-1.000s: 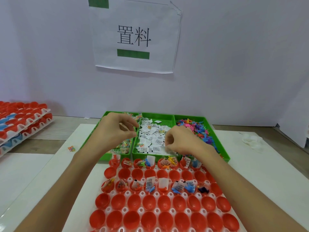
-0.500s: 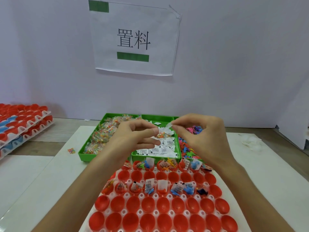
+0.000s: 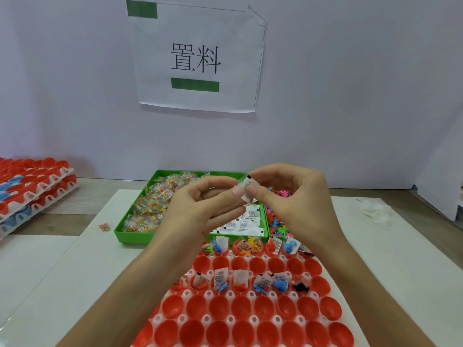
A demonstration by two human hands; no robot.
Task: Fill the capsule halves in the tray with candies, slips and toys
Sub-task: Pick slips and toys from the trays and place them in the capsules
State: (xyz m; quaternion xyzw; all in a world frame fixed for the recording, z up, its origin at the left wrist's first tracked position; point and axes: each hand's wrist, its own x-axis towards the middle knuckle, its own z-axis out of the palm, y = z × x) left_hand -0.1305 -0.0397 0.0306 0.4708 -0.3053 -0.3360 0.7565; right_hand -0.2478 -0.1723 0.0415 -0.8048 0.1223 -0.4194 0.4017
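above the middle of the green box (image 3: 135,237), seen from the head camera, both hands meet in the air. the left hand (image 3: 200,209) and the right hand (image 3: 295,204) each pinch the same small white slip (image 3: 248,189) between thumb and forefinger, their other fingers loosely curled. the slip has black print and stands clear of everything below it.

the box has three compartments: wrapped candies (image 3: 155,206) on the left, loose slips (image 3: 246,221) in the middle, partly hidden by the hands, and coloured toys (image 3: 278,227) on the right. just in front of the box lies the white capsule tray (image 3: 207,294) with its rows of red capsule halves (image 3: 240,306). the farthest row (image 3: 246,246) and the third row (image 3: 240,279) hold slips and small toys; the second row and the two nearest rows show bare red cups.

box and tray rest on a white board (image 3: 100,259). one stray candy (image 3: 104,227) lies on the board left of the box, and a crumpled white thing (image 3: 375,214) lies at the far right. stacked trays (image 3: 32,186) of red and blue halves sit at the left edge. a paper sign (image 3: 198,58) hangs on the wall behind.
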